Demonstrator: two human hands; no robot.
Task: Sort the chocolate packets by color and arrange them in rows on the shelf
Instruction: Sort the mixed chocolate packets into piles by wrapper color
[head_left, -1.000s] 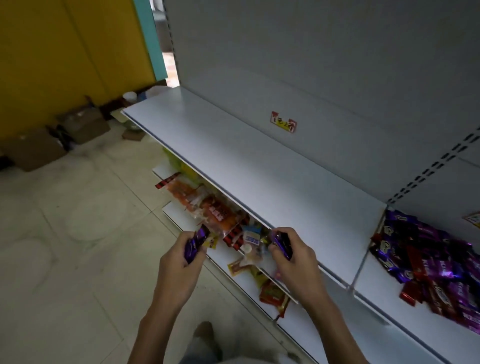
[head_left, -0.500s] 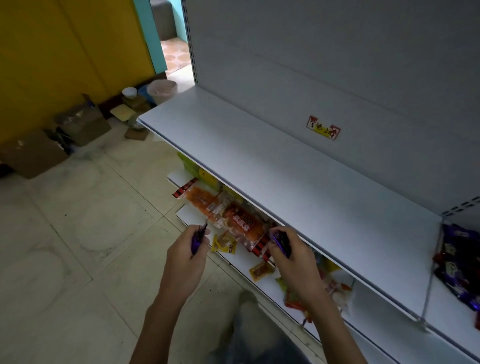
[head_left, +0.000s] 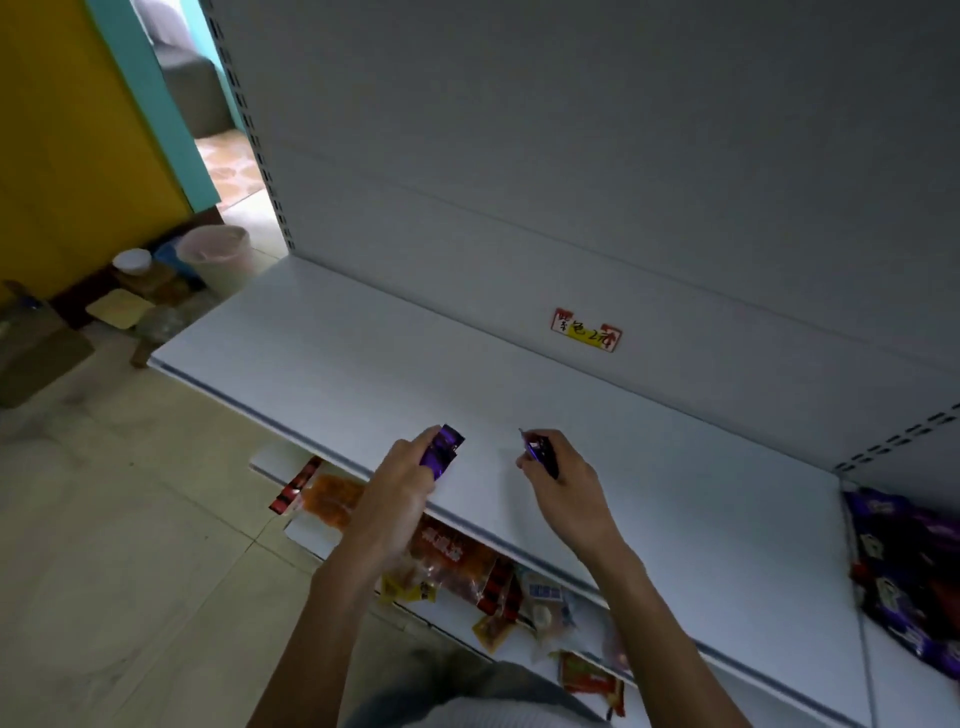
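Chocolate packets (head_left: 441, 449): we pinch one in left hand (head_left: 400, 483), one in right hand (head_left: 561, 483), over the shelf (head_left: 363, 374) for row placement.

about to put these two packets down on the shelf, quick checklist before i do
1. Left hand grip on the purple packet: ok, fingers curled round it.
2. Right hand grip on the second packet: ok, pinched, seen edge-on.
3. Same colour in both hands: ok, both purple.
4. Landing spot on the shelf: ok, white surface shows under both hands.
5. Label matches purple: cannot tell, handwriting too small.
6. Pile in the right bay sorted: not ok, purple and red jumbled.
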